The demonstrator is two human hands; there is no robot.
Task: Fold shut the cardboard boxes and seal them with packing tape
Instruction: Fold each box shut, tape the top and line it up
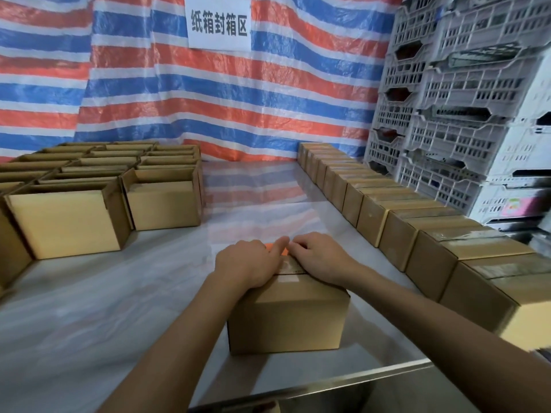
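Observation:
A small cardboard box (286, 320) stands in the middle of the table with its top flaps folded down. A strip of clear packing tape (290, 268) runs across its top. My left hand (247, 263) rests on the left side of the top, its fingers curled over an orange tape dispenser (275, 248), most of which is hidden. My right hand (322, 257) lies on the right side of the top, fingers pressed down onto the tape beside the dispenser. The fingertips of both hands nearly touch.
Several open boxes (68, 222) stand in rows at the left. A line of taped boxes (417, 231) runs along the right side. Grey plastic crates (447, 114) are stacked behind them. A striped tarp with a paper sign (219, 23) hangs at the back. The table's metal edge (343, 378) is near me.

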